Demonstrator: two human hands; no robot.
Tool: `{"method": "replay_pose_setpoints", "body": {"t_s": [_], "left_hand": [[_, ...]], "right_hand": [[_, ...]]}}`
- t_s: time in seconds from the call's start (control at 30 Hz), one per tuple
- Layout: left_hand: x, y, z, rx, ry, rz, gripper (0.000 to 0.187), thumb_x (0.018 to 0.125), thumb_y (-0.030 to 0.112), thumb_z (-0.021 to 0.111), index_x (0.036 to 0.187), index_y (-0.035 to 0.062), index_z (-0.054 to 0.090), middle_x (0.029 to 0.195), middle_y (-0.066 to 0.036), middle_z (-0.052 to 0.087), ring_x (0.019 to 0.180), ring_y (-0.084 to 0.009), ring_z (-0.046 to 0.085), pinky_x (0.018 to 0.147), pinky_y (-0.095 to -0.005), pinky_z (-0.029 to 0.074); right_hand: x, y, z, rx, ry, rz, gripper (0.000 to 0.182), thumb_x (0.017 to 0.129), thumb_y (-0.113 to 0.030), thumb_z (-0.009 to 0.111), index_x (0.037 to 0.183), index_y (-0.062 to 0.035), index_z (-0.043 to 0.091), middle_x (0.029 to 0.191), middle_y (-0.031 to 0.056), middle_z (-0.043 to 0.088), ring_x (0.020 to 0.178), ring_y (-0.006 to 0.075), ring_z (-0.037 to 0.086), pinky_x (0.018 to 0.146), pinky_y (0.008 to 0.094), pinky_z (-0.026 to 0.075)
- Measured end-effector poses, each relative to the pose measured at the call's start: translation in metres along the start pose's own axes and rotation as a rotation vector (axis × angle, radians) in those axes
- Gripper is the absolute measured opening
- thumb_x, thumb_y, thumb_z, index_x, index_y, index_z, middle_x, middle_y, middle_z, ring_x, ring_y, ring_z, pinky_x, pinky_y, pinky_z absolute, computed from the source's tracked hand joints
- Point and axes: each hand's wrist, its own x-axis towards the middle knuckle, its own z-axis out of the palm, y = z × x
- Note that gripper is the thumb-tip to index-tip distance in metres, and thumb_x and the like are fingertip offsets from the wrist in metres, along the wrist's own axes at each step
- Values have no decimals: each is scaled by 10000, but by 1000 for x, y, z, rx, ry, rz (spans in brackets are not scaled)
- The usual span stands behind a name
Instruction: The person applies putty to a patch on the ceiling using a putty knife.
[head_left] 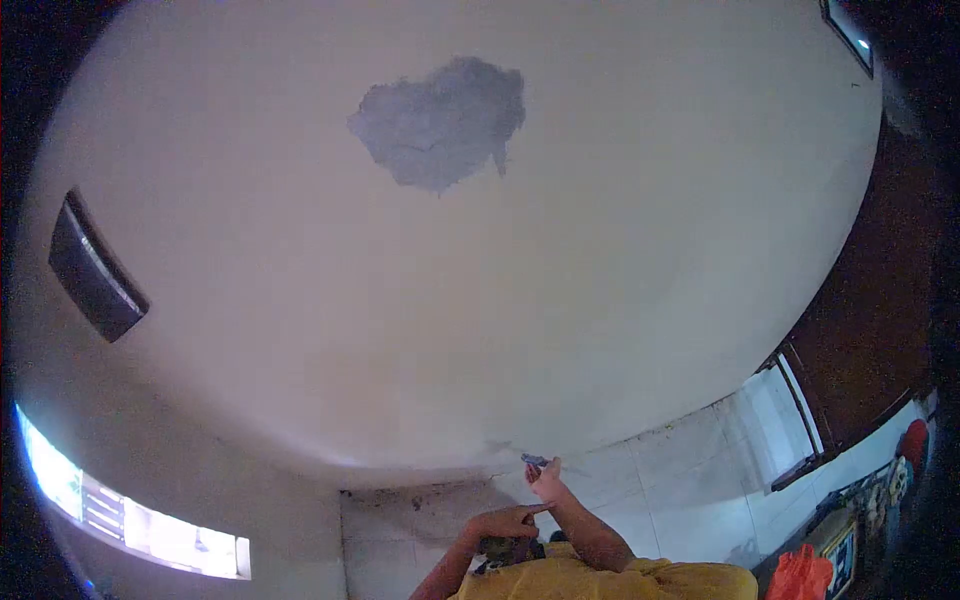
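Grey object point(535, 460) sits in the partly closed fingers of the right hand point(545, 484), near the pale wall point(600, 300); the left hand point(507, 522) extends a finger beside that forearm, any grip impossible to tell. Handling appears under way, the next move calling for steady fingers.

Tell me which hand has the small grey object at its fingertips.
The right hand, farther from the yellow shirt, holds the small grey object; the left hand is lower, nearer the shirt.
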Motion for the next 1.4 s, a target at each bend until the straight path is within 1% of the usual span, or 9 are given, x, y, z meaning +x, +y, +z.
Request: {"method": "replay_pose_setpoints", "body": {"t_s": [0.13, 0.23, 0.33, 0.47, 0.63, 0.87, 1.03, 1.27, 1.4], "left_hand": [[23, -9, 12, -13, 44, 85, 748, 819, 320, 593, 1439, 105, 234, 811, -73, 609, 716, -160, 532, 653, -327, 454], [34, 5, 16, 7, 96, 149, 729, 821, 324, 593, 1421, 67, 267, 835, -103, 623, 742, -192, 554, 677, -353, 462], [48, -1, 27, 94, 209, 255, 725, 820, 331, 597, 1409, 47, 283, 848, -126, 626, 754, -215, 565, 689, -371, 465], [77, -22, 33, 57, 58, 184, 755, 808, 326, 614, 1417, 49, 266, 830, -124, 620, 739, -208, 561, 669, -353, 464], [75, -4, 36, -111, -57, 149, 740, 814, 327, 607, 1419, 63, 275, 789, -103, 588, 688, -191, 521, 643, -324, 452], [76, 25, 29, -4, -92, 126, 729, 801, 350, 608, 1413, 89, 310, 900, -122, 568, 798, -203, 524, 727, -345, 446], [61, 66, 20, 34, -80, 32, 710, 791, 327, 604, 1410, 115, 327, 936, -135, 575, 872, -230, 547, 782, -350, 456], [81, 32, 33, 62, -54, 77, 721, 773, 284, 594, 1416, 117, 316, 960, -138, 583, 874, -234, 551, 783, -358, 460], [81, 28, 31, -34, -56, 82, 719, 773, 263, 595, 1418, 114, 312, 955, -130, 579, 862, -225, 544, 767, -353, 460]], "right_hand": [[10, -12, -22, -84, -163, -20, 742, 810, -738, 315, 968, -47, 532, 724, 121, 593, 613, 254, 578, 559, 367, 515], [4, -24, -17, 23, 84, -89, 759, 802, -747, 328, 968, -32, 522, 721, 121, 592, 640, 253, 584, 574, 366, 515], [31, -37, -48, 103, -67, 2, 765, 793, -756, 335, 962, -34, 521, 721, 115, 590, 666, 248, 586, 583, 363, 511], [13, -52, -40, 37, 108, 42, 743, 794, -752, 332, 926, -51, 541, 714, 101, 579, 654, 233, 581, 581, 357, 512], [22, -65, -45, 142, -43, 20, 676, 801, -734, 334, 918, -108, 563, 690, 89, 561, 621, 221, 563, 552, 351, 497], [27, -86, -53, 176, -53, 50, 684, 780, -762, 350, 930, -126, 552, 689, 74, 542, 614, 218, 565, 526, 354, 469], [14, -92, -37, 152, 127, 21, 697, 787, -758, 339, 943, -106, 529, 686, 73, 542, 604, 225, 573, 518, 351, 482], [13, -85, -40, 99, -74, 23, 669, 812, -727, 323, 936, -102, 526, 688, 76, 546, 601, 230, 569, 515, 343, 499], [23, -87, -45, 104, 29, 69, 683, 811, -734, 314, 935, -96, 525, 680, 84, 546, 589, 235, 555, 509, 346, 492]]}}
